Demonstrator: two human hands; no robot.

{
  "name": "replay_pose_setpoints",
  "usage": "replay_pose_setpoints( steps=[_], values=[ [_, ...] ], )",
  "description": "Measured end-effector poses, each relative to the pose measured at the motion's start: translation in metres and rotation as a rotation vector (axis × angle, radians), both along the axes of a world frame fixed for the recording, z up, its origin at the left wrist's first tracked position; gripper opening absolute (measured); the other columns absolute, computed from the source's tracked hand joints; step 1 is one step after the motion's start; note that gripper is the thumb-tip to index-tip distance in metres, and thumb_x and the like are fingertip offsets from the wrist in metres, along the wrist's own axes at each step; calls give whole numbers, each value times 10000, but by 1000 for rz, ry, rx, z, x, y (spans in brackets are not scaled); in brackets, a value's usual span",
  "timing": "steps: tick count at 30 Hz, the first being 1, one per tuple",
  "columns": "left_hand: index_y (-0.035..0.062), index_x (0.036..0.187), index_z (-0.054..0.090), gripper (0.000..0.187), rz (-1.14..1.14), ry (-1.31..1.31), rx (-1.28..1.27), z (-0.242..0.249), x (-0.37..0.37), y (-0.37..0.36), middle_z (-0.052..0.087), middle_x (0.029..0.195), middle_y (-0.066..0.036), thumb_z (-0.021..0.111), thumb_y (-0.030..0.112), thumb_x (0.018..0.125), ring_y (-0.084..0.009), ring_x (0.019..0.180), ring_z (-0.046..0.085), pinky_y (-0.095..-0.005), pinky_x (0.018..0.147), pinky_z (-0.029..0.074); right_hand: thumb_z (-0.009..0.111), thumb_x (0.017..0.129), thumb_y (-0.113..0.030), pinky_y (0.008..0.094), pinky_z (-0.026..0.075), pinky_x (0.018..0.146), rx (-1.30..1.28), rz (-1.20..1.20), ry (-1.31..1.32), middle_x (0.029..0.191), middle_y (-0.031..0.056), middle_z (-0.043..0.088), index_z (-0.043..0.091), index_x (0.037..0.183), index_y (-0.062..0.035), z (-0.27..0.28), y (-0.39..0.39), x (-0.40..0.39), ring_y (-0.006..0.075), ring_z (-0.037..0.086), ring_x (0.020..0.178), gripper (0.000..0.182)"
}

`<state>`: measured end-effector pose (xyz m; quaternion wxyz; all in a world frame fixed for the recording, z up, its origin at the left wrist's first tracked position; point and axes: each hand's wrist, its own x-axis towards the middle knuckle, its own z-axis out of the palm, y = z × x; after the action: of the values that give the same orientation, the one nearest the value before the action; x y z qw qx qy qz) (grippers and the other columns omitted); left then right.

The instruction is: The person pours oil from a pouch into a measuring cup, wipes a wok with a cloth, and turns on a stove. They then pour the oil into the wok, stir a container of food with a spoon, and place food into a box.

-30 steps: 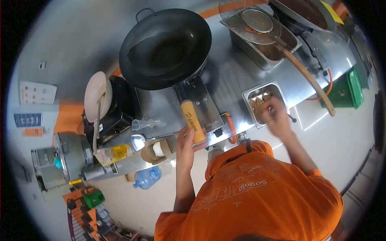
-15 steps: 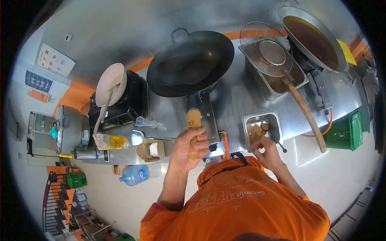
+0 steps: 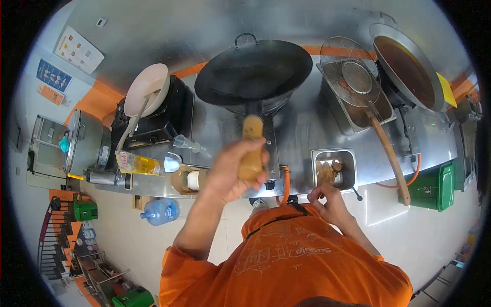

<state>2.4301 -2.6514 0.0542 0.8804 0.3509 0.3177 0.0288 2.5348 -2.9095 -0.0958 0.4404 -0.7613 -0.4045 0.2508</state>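
Note:
My left hand (image 3: pixel 239 171) is wrapped round the wooden handle (image 3: pixel 251 153) of a large black wok (image 3: pixel 253 71). The wok is over a gas burner, its dark inside showing a dull sheen. Close to the counter's front edge is my right hand (image 3: pixel 328 202), fingers curled and the thumb against the fingertips. Whatever lies between those fingers is hidden. Just beyond it, a small steel pan (image 3: pixel 352 166) holds brown, flat pieces (image 3: pixel 326 173) gathered toward its left side.
Right of the wok, a wire strainer (image 3: pixel 340 92) with a long wooden handle rests across a steel tub (image 3: pixel 358 116). A wide pan of dark liquid (image 3: pixel 406 66) stands farther right. Leftward are a pale pan (image 3: pixel 146 92), an oil bottle (image 3: pixel 139 163) and a plastic cup (image 3: pixel 186 144).
The wok's handle and my left hand have risen, the grip staying on. My right hand has drawn back from the small steel pan toward my body. The camera view has shifted slightly.

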Motion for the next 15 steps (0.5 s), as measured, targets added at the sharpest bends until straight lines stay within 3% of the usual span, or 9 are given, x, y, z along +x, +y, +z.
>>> replay_pose_setpoints(
  steps=[3, 6, 10, 12, 13, 15],
  values=[
    [7, 1200, 472, 368, -31, 6, 49, -30, -8, -15, 540, 792, -87, 565, 222, 917, -211, 467, 517, -316, 376, 369, 672, 834, -42, 353, 522, 651, -10, 67, 14, 838, 156, 652, 615, 874, 37, -9, 11, -6, 264, 657, 737, 105],
    [32, 1219, 452, 377, -44, -89, 38, -60, -12, -16, 541, 808, -99, 573, 222, 917, -227, 477, 526, -331, 375, 365, 650, 867, -68, 326, 516, 615, -52, 112, 276, 765, 127, 647, 605, 856, 63, -21, 29, -23, 190, 655, 683, 139],
    [54, 1253, 410, 411, -8, -58, 38, -105, 0, -20, 541, 823, -108, 574, 237, 923, -242, 496, 541, -343, 388, 388, 608, 917, -136, 328, 543, 639, -273, 215, 268, 810, 114, 629, 576, 936, 68, -77, 63, -45, 202, 649, 669, 208],
    [50, 1263, 394, 422, -20, -49, 79, -116, 6, -22, 547, 846, -117, 559, 261, 937, -253, 510, 561, -354, 410, 429, 531, 968, -229, 365, 572, 707, -274, 87, 804, 963, 139, 602, 526, 1078, 43, -125, 78, -59, 238, 650, 730, 293],
    [45, 1273, 377, 435, -53, -35, 125, -120, 5, -22, 553, 869, -126, 544, 285, 950, -264, 524, 581, -365, 431, 470, 531, 968, -229, 365, 572, 707, -299, 106, 795, 963, 139, 602, 526, 1078, 43, -133, 86, -66, 238, 650, 730, 293],
    [37, 1281, 368, 450, -73, -87, 73, -122, 0, -20, 560, 918, -146, 517, 322, 966, -272, 581, 612, -369, 492, 514, 484, 984, -285, 387, 575, 810, -185, -260, 1234, 1145, 122, 566, 491, 1185, -23, -149, 102, -78, 229, 635, 890, 330]
  ],
)
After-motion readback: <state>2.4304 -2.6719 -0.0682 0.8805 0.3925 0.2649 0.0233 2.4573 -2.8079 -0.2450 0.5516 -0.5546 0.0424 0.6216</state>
